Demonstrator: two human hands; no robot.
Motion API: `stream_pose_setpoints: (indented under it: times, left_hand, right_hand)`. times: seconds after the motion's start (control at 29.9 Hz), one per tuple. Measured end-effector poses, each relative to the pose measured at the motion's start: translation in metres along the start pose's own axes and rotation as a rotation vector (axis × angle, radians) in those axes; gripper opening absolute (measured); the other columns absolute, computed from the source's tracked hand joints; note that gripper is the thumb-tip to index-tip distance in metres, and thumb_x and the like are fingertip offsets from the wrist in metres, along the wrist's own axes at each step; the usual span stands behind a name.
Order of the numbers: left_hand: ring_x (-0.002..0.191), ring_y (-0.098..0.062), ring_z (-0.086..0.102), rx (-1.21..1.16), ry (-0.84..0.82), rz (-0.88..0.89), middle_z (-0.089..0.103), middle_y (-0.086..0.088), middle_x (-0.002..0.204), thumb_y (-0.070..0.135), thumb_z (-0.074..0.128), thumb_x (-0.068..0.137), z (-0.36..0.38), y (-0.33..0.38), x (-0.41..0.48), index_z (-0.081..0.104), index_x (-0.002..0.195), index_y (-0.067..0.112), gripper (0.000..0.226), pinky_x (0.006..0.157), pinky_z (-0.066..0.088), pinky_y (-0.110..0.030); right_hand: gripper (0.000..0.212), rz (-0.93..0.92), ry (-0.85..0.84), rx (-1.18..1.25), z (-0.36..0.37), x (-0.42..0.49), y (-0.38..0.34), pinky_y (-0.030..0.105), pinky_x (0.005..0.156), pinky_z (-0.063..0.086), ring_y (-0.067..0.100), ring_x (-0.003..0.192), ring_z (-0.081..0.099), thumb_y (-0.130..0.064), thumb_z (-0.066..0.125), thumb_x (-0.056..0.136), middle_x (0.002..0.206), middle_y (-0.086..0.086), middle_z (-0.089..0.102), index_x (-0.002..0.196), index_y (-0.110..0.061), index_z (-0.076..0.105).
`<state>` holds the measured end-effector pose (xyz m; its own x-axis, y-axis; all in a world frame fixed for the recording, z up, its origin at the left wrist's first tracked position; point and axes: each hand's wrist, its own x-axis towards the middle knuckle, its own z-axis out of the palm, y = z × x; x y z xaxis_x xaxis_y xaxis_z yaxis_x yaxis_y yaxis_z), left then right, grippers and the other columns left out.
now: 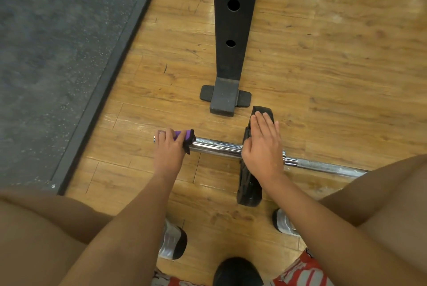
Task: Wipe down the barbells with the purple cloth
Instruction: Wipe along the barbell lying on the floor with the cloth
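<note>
So, from my feed: the barbell (217,147) lies on a glossy wood-plank floor (323,66), chrome sleeve near centre, with the shaft running off toward 4 o'clock. The left hand (168,150) has its fingers curled over the purple cloth (179,134), clamping it round the sleeve's tip, at 9 o'clock from the plate. The right hand (263,147) lies flat, fingers straight, on the black weight plate (248,191), which stands on edge on the bar. That hand grips nothing. At 12 o'clock a black rack post (232,31) with two round holes stands on a rubber foot. A dark speckled rubber mat (57,43) fills the 10 o'clock corner, edged by a black strip. Silver-grey shoes (172,241) sit around 6 o'clock.
</note>
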<state>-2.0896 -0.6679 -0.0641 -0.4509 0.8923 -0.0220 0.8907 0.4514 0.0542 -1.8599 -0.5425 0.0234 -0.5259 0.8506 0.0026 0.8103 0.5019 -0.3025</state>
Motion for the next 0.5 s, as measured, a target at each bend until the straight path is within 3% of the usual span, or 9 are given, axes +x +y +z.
stream_pose_setpoints:
  times: [0.07, 0.2, 0.33, 0.4, 0.5]
  left_hand:
    - [0.102, -0.038, 0.05, 0.029, -0.002, -0.013, 0.053, -0.017, 0.107, 0.011, 0.077, 0.081, 0.002, 0.004, -0.002, 0.061, 0.13, 0.009, 0.052, 0.112, 0.033, -0.058]
    - [0.124, -0.035, 0.045, 0.004, -0.045, -0.07, 0.051, -0.017, 0.13, 0.002, 0.07, 0.082, 0.001, 0.017, -0.005, 0.056, 0.132, 0.009, 0.053, 0.116, 0.028, -0.057]
    - [0.151, -0.031, 0.022, 0.005, -0.153, -0.112, 0.032, -0.016, 0.159, 0.004, 0.053, 0.094, 0.0, 0.026, -0.006, 0.039, 0.148, 0.011, 0.055, 0.122, 0.014, -0.053]
    - [0.151, -0.031, 0.02, 0.004, -0.179, -0.095, 0.028, -0.014, 0.162, 0.009, 0.057, 0.095, 0.001, 0.022, -0.008, 0.033, 0.152, 0.014, 0.062, 0.121, 0.019, -0.05]
    - [0.137, -0.033, 0.037, -0.015, -0.173, -0.07, 0.038, -0.011, 0.156, 0.018, 0.063, 0.094, 0.0, 0.016, -0.008, 0.035, 0.151, 0.02, 0.064, 0.11, 0.036, -0.043]
  right_hand:
    - [0.07, 0.004, -0.002, 0.003, 0.0, 0.001, 0.0, 0.046, 0.127, 0.01, 0.026, 0.152, 0.026, -0.03, 0.02, 0.091, 0.159, 0.012, 0.038, 0.152, -0.003, 0.04]
    - [0.064, 0.017, -0.003, 0.008, 0.0, 0.002, 0.001, 0.045, 0.127, 0.009, 0.026, 0.152, 0.026, -0.025, 0.031, 0.092, 0.159, 0.011, 0.039, 0.152, -0.003, 0.041]
    - [0.065, 0.019, 0.0, 0.01, 0.001, 0.003, 0.001, 0.045, 0.127, 0.01, 0.025, 0.151, 0.027, -0.025, 0.029, 0.092, 0.159, 0.011, 0.039, 0.151, -0.003, 0.041]
    - [0.067, 0.018, 0.005, 0.008, 0.001, 0.003, 0.002, 0.045, 0.127, 0.01, 0.025, 0.151, 0.027, -0.027, 0.024, 0.091, 0.159, 0.011, 0.039, 0.151, -0.003, 0.041]
    - [0.071, 0.015, 0.005, 0.01, 0.001, 0.003, 0.002, 0.045, 0.127, 0.009, 0.025, 0.152, 0.025, -0.031, 0.018, 0.09, 0.159, 0.011, 0.038, 0.151, -0.003, 0.041]
